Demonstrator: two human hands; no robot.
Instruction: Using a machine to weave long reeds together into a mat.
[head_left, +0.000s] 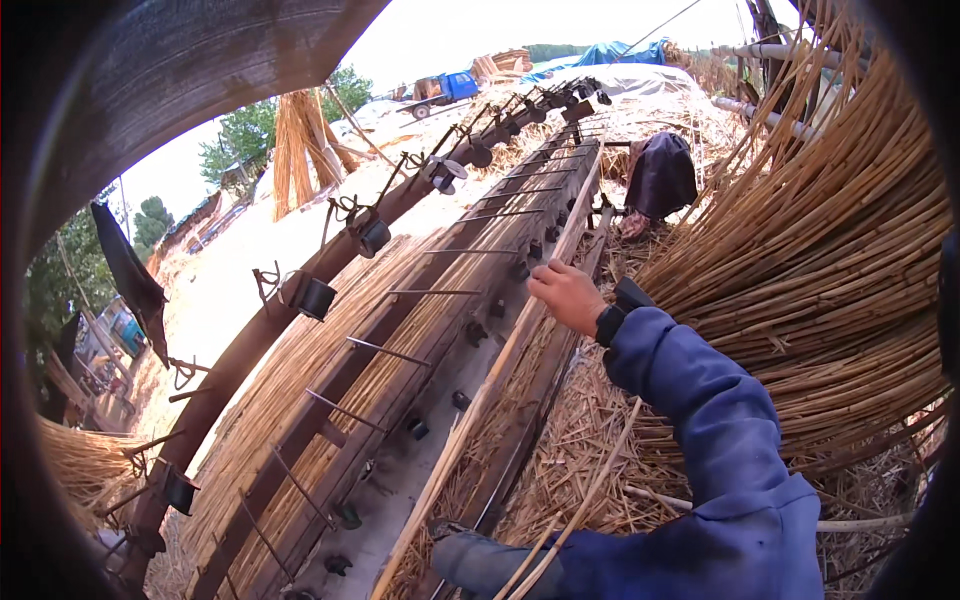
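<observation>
Mat-weaving frame (336, 258): long, dark, slanting away
Reed heap (830, 300): stacked at right
Reed mat (290, 385): under the frame's beams
Long reeds (479, 410): along the frame's right side
Right hand (570, 296): fingers bent over long reeds; cannot tell whether clenched
Left hand: out of sight
Black spool (316, 298): on curved beam

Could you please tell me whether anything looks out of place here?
Loose straw lies scattered between the long frame and the reed pile; its jumbled pieces look untidy beside that more neatly aligned pile.
</observation>
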